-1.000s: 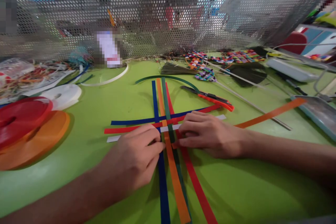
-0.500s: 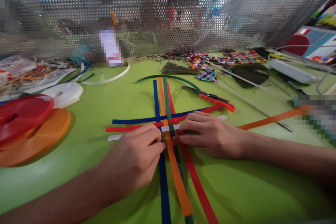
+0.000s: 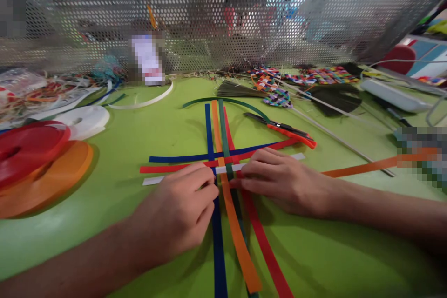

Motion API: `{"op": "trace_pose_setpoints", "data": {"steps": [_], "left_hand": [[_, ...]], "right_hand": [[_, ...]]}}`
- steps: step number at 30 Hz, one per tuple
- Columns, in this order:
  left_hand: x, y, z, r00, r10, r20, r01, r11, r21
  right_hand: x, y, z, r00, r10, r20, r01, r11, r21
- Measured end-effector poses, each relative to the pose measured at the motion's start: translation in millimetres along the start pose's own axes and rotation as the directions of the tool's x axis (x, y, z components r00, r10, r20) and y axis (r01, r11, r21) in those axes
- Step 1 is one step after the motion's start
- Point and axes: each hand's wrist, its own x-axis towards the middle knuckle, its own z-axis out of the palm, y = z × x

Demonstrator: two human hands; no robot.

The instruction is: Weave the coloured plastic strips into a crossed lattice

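Two hands press on crossed strips point(image 3: 223, 167) on the tabletop point(image 3: 139, 130). Left hand point(image 3: 178, 209) curls onto the blue strip point(image 3: 217, 223); right hand point(image 3: 279, 179) lies flat. Fingertips hide the crossing, so whether either grip pinches a strip cannot be told.

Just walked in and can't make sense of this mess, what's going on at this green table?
A person is weaving flat colored strips on the green table. Both hands press down where the strips cross: the left hand on the blue strip, the right hand over the white strip and the orange strip. Orange-handled scissors lie just beyond, and tape rolls sit at the left.
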Motion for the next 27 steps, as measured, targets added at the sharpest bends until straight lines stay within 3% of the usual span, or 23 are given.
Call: {"op": "trace_pose_setpoints", "data": {"steps": [3,8,13,22,27], "left_hand": [[0,0,-1.3,1.000,0.012,-0.011,-0.012,1.000,0.015],[-1,4,-7.1,0.999,0.027,-0.022,-0.023,0.987,0.158],[-4,10,-16.5,0.999,-0.037,0.013,0.032,0.962,0.272],[-9,20,-17.1,0.988,-0.080,0.134,0.053,0.979,0.195],[-2,10,-38.9,0.993,0.025,0.120,-0.049,0.979,0.200]], "right_hand": [[-2,-1,0,1.000,-0.003,-0.031,0.003,1.000,0.004],[-2,-1,0,1.000,0.009,0.017,-0.010,1.000,0.029],[-1,0,-1,1.000,-0.011,0.024,0.010,1.000,0.020],[0,0,-2,1.000,0.003,-0.030,-0.002,0.998,0.055],[1,-2,-3,0.998,0.010,-0.070,-0.008,0.999,0.033]]}}
